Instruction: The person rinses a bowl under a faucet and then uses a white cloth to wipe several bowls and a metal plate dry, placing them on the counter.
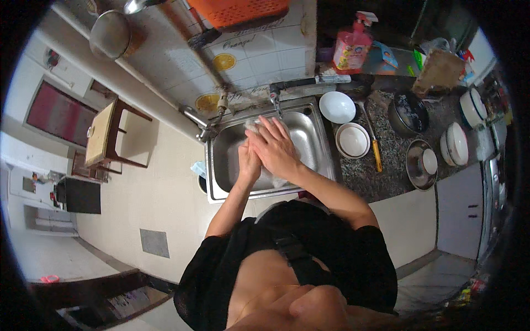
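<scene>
Both my hands are pressed together over the stainless steel sink (226, 165). My right hand (279, 149) lies across my left with its fingers stretched out and slightly apart. Beneath it, my left hand (249, 161) is upright, its fingers mostly hidden by the right. A pale, crumpled, see-through patch (253, 124) shows just beyond the fingertips; I cannot tell whether it is a cloth, a wire scrubber or foam. Another whitish patch (279, 181) shows at the sink's near side, below my right wrist. The tap (276, 105) stands right behind my hands.
Right of the sink, the speckled counter (381, 179) holds white bowls (337, 107), a yellow-handled utensil (376, 154), a dark pot (408, 114) and a metal basin (422, 165). A pink pump bottle (352, 47) stands behind. An orange basket (240, 11) hangs above; a wooden table (105, 132) stands left.
</scene>
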Tool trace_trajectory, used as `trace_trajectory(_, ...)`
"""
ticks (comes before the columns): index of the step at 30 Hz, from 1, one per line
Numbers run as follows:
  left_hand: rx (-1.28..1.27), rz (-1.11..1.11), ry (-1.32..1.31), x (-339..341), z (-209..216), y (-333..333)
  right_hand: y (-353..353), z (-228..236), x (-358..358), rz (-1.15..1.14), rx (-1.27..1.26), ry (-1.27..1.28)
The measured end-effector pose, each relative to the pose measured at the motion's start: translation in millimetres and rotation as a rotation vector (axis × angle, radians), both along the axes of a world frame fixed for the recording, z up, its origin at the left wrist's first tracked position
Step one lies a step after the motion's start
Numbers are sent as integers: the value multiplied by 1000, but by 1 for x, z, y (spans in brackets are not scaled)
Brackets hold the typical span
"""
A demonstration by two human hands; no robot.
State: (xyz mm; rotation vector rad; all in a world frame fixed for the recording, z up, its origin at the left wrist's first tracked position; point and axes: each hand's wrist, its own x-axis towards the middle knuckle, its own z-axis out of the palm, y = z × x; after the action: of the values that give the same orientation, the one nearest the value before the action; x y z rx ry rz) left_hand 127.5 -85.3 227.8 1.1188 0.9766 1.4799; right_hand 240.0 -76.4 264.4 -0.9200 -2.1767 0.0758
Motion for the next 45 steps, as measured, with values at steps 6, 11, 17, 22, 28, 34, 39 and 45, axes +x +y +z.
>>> trace_trajectory(6,244,183,669,6,28,-4,26,23,7,43,-450,335)
trace_trajectory(11,286,27,835,18,51,-31,97,-27,53,595,-988,472)
trace_trajectory(17,210,-24,484,44,70,-29,-4,-109,115,692,-936,951)
trace_trajectory(22,-70,-476,791,85,36,-9,-67,-61,196,47,-1425,1147)
trace_trajectory(28,880,-942,1371,202,10,-23,-129,-101,291,-374,-571,146)
trace_trajectory(34,879,-805,1023,291,-5,-3,-135,-91,385,-504,-675,178)
trace_trajectory(39,436,-425,1338,278,-78,18,-127,-161,516,-783,-593,490)
trace_trajectory(45,272,-523,1679,258,-140,25,-93,-165,583,-832,-619,1031)
